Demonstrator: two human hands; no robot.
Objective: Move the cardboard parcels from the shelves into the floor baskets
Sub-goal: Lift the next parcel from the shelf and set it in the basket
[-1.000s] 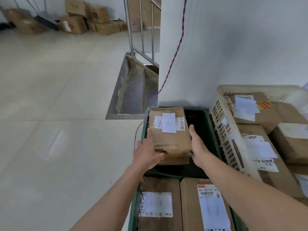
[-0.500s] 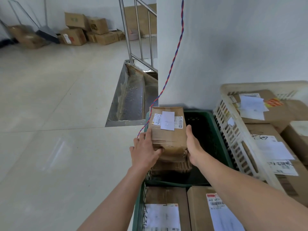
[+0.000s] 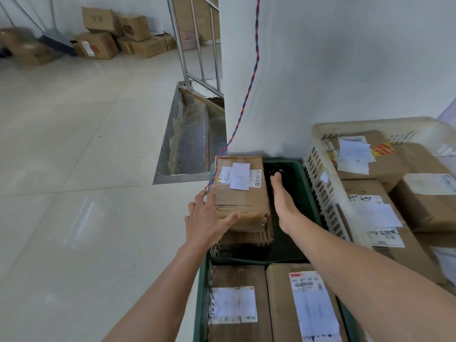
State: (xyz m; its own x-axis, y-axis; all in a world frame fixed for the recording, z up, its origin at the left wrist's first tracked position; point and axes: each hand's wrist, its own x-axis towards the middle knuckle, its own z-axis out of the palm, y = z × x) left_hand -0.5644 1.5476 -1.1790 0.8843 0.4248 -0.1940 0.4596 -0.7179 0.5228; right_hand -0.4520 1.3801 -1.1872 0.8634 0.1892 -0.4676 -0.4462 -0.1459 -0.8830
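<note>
The cardboard parcel (image 3: 240, 193) sits in the green floor basket (image 3: 201, 304). The left hand (image 3: 206, 218), fingers spread, touches its side. The right hand (image 3: 281, 201) is flat and open just beside it.

Parcel storeroom or depot: labelled cardboard parcels (image 3: 237, 304) are filling a green basket (image 3: 200, 304) and a white basket (image 3: 370, 123) standing on a tiled floor (image 3: 74, 144). More cartons (image 3: 98, 43) are lying stacked against the far wall (image 3: 69, 13), near a stair railing (image 3: 177, 40).
</note>
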